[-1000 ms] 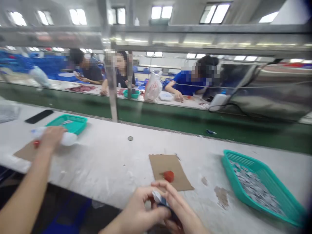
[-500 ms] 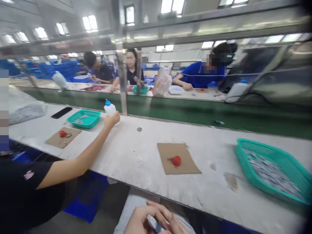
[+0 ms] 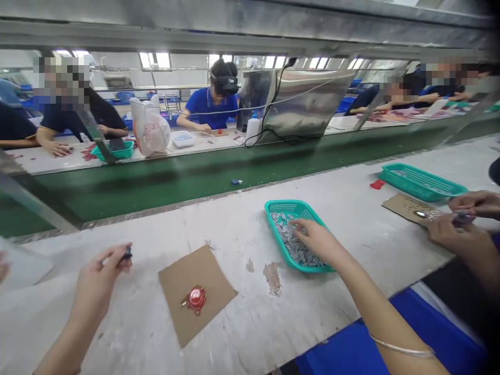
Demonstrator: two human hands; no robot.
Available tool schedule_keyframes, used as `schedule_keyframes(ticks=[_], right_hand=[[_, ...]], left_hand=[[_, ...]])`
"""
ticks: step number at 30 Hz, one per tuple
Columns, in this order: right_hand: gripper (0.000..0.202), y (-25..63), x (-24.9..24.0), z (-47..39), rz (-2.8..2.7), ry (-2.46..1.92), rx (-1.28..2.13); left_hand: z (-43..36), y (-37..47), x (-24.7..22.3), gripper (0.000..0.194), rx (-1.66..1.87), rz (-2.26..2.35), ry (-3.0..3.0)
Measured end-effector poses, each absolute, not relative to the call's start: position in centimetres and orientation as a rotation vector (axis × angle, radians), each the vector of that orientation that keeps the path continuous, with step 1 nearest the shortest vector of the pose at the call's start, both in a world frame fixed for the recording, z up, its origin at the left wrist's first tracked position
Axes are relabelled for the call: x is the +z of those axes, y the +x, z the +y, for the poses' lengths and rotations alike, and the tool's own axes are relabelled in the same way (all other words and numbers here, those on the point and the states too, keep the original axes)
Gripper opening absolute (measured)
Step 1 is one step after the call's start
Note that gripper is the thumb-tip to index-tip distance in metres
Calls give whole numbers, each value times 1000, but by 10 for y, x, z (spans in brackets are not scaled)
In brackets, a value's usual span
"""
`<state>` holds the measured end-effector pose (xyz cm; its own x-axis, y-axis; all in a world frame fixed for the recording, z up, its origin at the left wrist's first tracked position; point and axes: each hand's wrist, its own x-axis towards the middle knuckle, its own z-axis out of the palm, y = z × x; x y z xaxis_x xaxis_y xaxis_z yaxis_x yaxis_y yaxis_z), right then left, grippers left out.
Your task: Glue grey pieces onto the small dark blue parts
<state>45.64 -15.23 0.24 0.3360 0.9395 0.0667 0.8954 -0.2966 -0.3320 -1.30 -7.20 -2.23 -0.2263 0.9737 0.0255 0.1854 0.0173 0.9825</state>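
Observation:
My left hand (image 3: pixel 97 278) is raised over the table at the left, its fingers closed on a small dark piece (image 3: pixel 127 253) whose kind I cannot make out. My right hand (image 3: pixel 316 238) reaches into a green plastic basket (image 3: pixel 275 229) of small grey pieces (image 3: pixel 299 250). Its index finger is stretched out over them, and the other fingers are partly hidden; I see nothing held there. Between the two hands lies a square of brown cardboard (image 3: pixel 187 271). On it rests a round, shiny red item (image 3: pixel 196 298) with small metal-coloured tabs.
At the right, a co-worker's hands (image 3: pixel 453 224) work above another cardboard piece (image 3: pixel 404 205), near a second green basket (image 3: pixel 425 182). Across a green strip (image 3: pixel 175 182), other people sit at a facing table. A metal post (image 3: pixel 37 192) slants down at the left.
My view has swung right. My hands, earlier together low near the table edge, are now apart: the left over the table, the right in the basket.

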Motion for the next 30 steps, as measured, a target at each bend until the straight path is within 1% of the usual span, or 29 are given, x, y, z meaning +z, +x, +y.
schedule_keyframes(ticks=[3, 5, 9, 12, 14, 19, 23, 25, 27, 28, 30], right_hand=[[25, 464, -9, -138, -1724, -2307, 234], [23, 461, -11, -138, -1752, -2304, 230], [25, 456, -6, -145, -1874, -2353, 138], [25, 457, -5, -148, -2001, -2313, 32], [24, 458, -6, -147, -2045, -2247, 35], [18, 462, -13, -141, -1949, -2104, 274], [21, 466, -8, -142, -1700, -2036, 400], [26, 459, 0, -149, -1530, -1984, 403], [30, 441, 10, -161, -1396, -1926, 451], [31, 428, 13, -168, -1363, -1896, 516], [29, 396, 14, -182, -1390, -1816, 756]], left_hand=[[5, -4, -22, 36, 1215, 1708, 1412], [51, 2, -23, 37, 1108, 1821, 1608], [110, 11, -30, 38, 715, 2008, 1917], [128, 12, -36, 40, 560, 2085, 2037], [134, 11, -37, 40, 510, 2122, 2101], [146, 4, -38, 39, 452, 2265, 2198], [153, 21, -38, 43, 548, 2415, 2202], [153, 44, -35, 42, 642, 2288, 2333], [151, 75, -30, 40, 679, 1940, 2454], [149, 93, -29, 39, 657, 1810, 2480], [146, 129, -27, 38, 632, 1637, 2504]])
